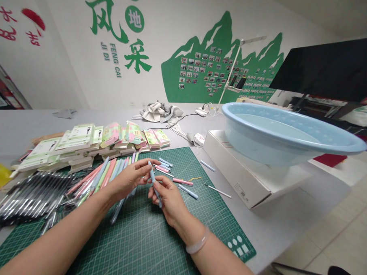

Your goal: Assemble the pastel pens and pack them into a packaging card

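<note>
Both my hands meet over a green cutting mat [142,241]. A light blue pen [153,177] stands tilted between them. My left hand [130,177] pinches its upper end with fingertips. My right hand [168,199], with a pale bangle on the wrist, wraps its fingers around the lower part. Several pastel pens [109,172] lie in a row just left of my hands. Loose pen parts [183,181] in pink and blue lie scattered on the mat to the right.
Dark refills [25,199] are heaped at the left. Stacks of green and pink packets [89,139] lie behind the mat. A light blue basin [288,136] sits on a white box [249,172] at the right. Cloths and a power strip lie near the wall.
</note>
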`<state>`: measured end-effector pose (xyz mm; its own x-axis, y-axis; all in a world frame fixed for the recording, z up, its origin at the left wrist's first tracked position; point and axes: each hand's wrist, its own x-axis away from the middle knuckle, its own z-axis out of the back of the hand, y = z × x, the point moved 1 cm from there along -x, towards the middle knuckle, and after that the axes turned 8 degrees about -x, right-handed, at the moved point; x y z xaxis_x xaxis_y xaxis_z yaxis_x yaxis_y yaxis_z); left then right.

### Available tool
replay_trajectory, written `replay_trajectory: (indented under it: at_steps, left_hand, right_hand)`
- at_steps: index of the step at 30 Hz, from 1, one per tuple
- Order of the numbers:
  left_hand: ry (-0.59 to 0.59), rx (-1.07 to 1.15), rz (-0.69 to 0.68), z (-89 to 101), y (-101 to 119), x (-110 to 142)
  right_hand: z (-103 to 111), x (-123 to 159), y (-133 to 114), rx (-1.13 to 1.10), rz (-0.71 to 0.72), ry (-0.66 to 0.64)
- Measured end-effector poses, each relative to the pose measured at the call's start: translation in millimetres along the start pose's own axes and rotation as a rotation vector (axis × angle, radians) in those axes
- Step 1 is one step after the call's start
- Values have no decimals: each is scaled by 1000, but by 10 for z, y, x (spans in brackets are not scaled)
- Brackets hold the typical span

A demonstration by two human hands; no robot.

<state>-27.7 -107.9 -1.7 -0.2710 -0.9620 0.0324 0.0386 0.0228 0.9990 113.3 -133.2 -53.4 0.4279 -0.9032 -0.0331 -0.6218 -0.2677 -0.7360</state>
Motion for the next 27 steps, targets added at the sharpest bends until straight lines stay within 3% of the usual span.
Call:
replay_trajectory:
  at_steps: [2, 9, 16, 27]
  left_hand:
    - [-15, -52, 17, -2, 12, 2]
    - [155, -91, -67, -79, -73, -77]
    - [9, -36, 9, 6, 19, -45]
    - [237, -25, -131, -12, -11, -92]
  right_hand:
    - [2, -3, 1, 2, -4, 12]
    - [14, -22, 14, 24, -2, 80]
    - [25, -7, -21, 3, -7, 58]
    - [8, 2, -29, 12, 6, 40]
